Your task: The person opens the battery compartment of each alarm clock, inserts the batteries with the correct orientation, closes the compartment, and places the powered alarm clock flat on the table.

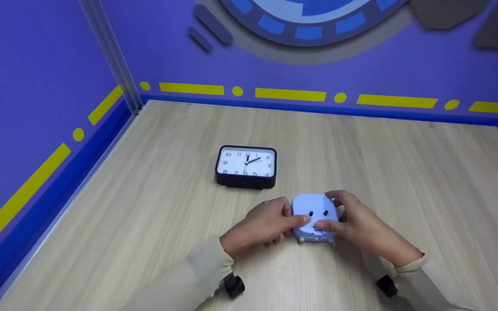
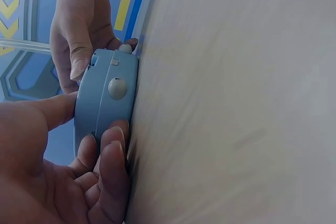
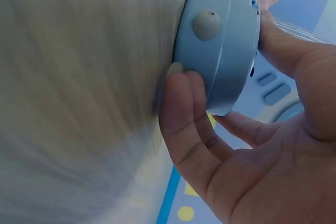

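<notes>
A light blue, rounded-square case [image 1: 308, 203] lies on the wooden table, with two small black eye-like dots on its top. My left hand [image 1: 268, 222] grips its left side, thumb over the top and fingers curled at the edge. On the opposite side my right hand [image 1: 355, 220] holds it, its thumb near the front edge of the top. In the left wrist view the case [image 2: 107, 90] shows a seam along its side and rounded grey knobs. The right wrist view has fingertips [image 3: 178, 90] under one of the knobs, close to the tabletop.
A black-framed rectangular clock [image 1: 246, 166] with a white dial is on the table [image 1: 180, 138], behind and left of the case. Blue-purple panels [image 1: 283, 73] with yellow marks border the table at the back and left. Black wrist cameras [image 1: 234, 285] hang below the sleeves.
</notes>
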Motion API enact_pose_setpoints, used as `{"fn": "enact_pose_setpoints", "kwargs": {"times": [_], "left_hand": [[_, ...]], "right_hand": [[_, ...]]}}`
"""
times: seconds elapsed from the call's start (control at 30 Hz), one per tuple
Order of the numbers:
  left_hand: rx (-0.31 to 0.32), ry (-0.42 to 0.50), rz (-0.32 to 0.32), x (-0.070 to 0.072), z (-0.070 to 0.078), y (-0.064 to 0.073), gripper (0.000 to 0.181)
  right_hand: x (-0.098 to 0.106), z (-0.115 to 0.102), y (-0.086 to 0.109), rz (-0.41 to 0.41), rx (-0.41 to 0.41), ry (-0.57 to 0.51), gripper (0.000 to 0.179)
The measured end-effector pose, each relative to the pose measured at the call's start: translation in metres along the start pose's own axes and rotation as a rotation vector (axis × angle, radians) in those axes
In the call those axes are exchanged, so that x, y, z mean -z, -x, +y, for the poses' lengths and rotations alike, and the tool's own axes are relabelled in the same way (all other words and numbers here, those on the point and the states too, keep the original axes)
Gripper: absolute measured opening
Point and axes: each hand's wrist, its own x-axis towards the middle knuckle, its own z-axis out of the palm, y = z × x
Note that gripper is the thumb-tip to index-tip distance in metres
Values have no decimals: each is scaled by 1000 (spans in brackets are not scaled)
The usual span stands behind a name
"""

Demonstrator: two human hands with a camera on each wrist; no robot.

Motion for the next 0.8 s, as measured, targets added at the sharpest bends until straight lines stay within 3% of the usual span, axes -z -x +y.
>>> {"fn": "enact_pose_setpoints", "kwargs": {"times": [0.4,0.8], "left_hand": [[-6,-5,4,1,1,0,42],[-11,-17,1,0,0,-1,43]], "right_hand": [[1,-1,1,29,42,25,80],[-1,4,0,22,34,49,84]]}}
